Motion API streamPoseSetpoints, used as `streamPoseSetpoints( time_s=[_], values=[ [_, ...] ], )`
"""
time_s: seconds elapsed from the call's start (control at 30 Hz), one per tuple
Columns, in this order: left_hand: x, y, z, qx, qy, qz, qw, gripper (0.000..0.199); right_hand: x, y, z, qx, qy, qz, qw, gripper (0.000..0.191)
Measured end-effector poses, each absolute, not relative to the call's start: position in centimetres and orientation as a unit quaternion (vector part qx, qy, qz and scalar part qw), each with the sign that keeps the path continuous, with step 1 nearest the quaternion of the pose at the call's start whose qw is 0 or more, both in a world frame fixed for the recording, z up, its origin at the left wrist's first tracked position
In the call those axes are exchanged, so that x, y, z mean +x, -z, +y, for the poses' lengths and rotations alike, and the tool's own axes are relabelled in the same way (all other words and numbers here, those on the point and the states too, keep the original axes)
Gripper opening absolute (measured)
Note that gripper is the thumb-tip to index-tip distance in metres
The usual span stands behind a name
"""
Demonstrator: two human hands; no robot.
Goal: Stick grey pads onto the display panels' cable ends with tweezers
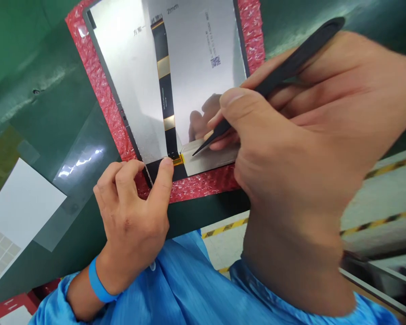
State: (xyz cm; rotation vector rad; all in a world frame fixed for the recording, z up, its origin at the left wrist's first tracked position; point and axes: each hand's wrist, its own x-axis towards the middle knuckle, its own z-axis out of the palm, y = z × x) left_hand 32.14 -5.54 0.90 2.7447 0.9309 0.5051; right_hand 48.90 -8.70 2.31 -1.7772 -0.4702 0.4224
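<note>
Gripping right hand (pixel 301 135): fingers closed around black tweezers (pixel 284 67), tip near the lower end of the black ribbon (pixel 167 97).
Left hand (pixel 135 205): thumb at that end, spread apart from bent fingers.
Panel (pixel 196 85): lying on red bubble wrap (pixel 203 186).
Green tabletop (pixel 71 108): beneath; white card (pixel 30 194) at left.

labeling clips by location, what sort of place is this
Probably an electronics assembly or repair workshop: black tweezers held over what looks like a display panel with a ribbon cable, plus black-and-yellow floor tape.
</note>
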Motion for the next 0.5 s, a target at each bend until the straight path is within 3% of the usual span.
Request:
streamPoseSetpoints(
  time_s=[0.5],
  values=[
    [31.9,-1.2,-6.2,0.948,-0.071,0.307,0.04,0.049,48.7,-0.3,-8.8,-0.748,-0.132,-0.208,0.616,0.013]
  ],
)
